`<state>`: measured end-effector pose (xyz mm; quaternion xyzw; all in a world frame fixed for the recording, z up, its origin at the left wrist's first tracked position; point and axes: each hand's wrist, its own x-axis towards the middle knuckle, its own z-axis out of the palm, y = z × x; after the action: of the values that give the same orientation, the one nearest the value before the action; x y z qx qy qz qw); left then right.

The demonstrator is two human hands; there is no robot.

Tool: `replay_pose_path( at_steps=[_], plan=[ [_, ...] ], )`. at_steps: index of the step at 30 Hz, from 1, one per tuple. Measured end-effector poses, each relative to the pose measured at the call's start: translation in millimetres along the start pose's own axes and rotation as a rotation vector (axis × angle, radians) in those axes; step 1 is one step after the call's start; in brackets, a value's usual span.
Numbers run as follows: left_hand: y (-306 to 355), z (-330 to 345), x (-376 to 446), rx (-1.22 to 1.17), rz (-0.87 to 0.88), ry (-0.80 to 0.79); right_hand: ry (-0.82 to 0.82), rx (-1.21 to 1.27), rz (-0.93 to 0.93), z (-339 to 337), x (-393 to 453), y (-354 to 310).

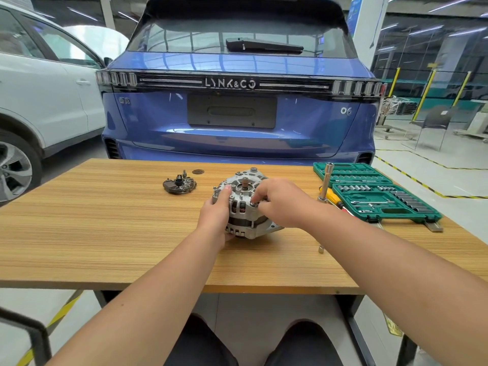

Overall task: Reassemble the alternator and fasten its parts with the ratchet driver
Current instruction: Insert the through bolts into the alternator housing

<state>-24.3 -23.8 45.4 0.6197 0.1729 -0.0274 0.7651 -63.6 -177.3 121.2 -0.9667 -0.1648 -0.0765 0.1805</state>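
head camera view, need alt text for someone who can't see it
A person steadies an alternator on a wooden table with the left hand while the right hand pinches a bolt at its top. A dark rectifier part lies left, an open green socket set right, a blue car behind.

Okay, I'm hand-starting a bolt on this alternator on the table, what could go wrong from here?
1. The right hand pinches a small bolt at the rim of the silver cast-metal alternator; started crooked, it may cross-thread.
2. Only the left hand steadies the housing, so it might rock or slide on the wooden table.
3. The small silver socket stands loose near the table's front edge; the right forearm could knock it off.
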Motion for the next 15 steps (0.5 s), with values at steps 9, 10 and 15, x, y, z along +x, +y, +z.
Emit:
replay_pose_path(
  at_steps=[9,10,15],
  plan=[
    [0.9,-1.1,-1.8,0.016,-0.007,0.001,-0.003,-0.015,0.034,-1.8,-1.3,0.9],
    [1.1,-1.3,-1.9,0.018,-0.008,-0.001,0.0,-0.025,0.038,-2.1,-1.1,0.5],
    [2.6,-2.2,-4.0,0.033,-0.001,-0.011,0.009,-0.04,0.04,-1.7,-1.8,1.0]
  ],
)
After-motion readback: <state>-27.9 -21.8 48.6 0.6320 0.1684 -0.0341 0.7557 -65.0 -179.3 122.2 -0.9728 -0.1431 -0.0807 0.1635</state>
